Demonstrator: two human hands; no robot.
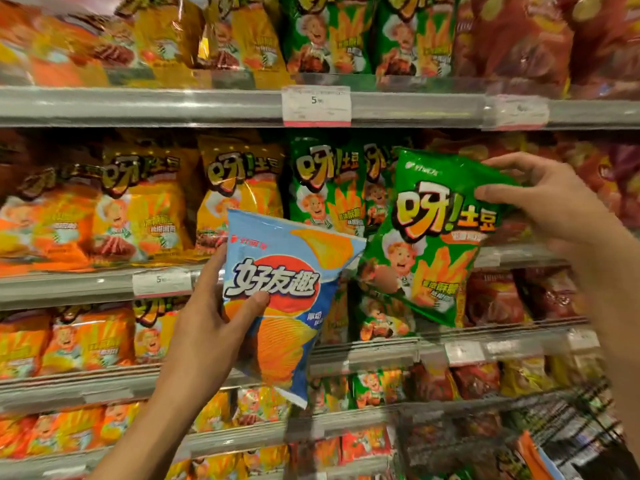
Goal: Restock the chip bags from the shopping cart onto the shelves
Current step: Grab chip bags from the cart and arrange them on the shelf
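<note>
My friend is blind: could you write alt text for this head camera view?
A person's left hand holds a blue chip bag and the right hand a green chip bag, before shelves of snack bags.

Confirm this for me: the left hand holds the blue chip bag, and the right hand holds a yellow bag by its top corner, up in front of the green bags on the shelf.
Not quite. The bag in the right hand is green, not yellow, as the head view shows. The rest stands: the left hand holds the blue chip bag, and the right grips its bag by the top corner, up in front of the green bags on the shelf.
</note>
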